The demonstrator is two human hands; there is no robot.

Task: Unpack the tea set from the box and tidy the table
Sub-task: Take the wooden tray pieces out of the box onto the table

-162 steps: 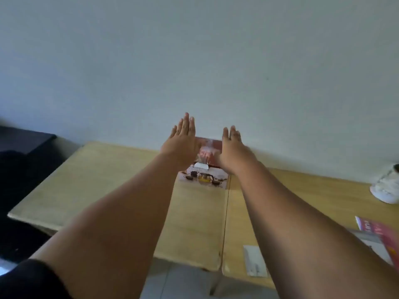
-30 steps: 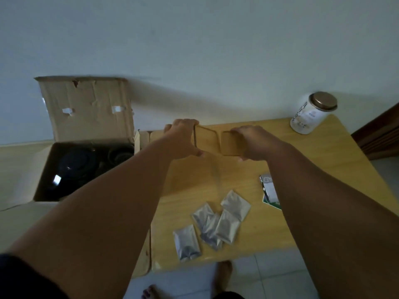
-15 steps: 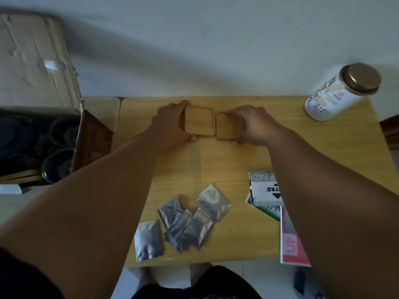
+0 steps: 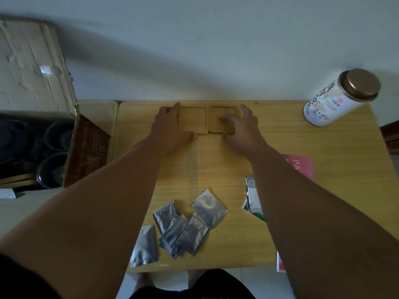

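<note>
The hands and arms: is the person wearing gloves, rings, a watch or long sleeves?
No gloves: the left hand and right hand are bare. I can see no ring or watch on them, though the light is dim. Both forearms are bare to the elbow. A bit of dark sleeve shows at the left upper arm, so it looks like a short-sleeved dark top.

Right coaster (image 4: pixel 222 119): near right part covered by right hand (image 4: pixel 239 130).
Box (image 4: pixel 32 87): cut by left edge; dark contents too dim to be identified.
Pink booklet (image 4: pixel 299 166): largely hidden under right forearm.
Jar (image 4: pixel 336 98) print: blurred, unreadable.
</note>
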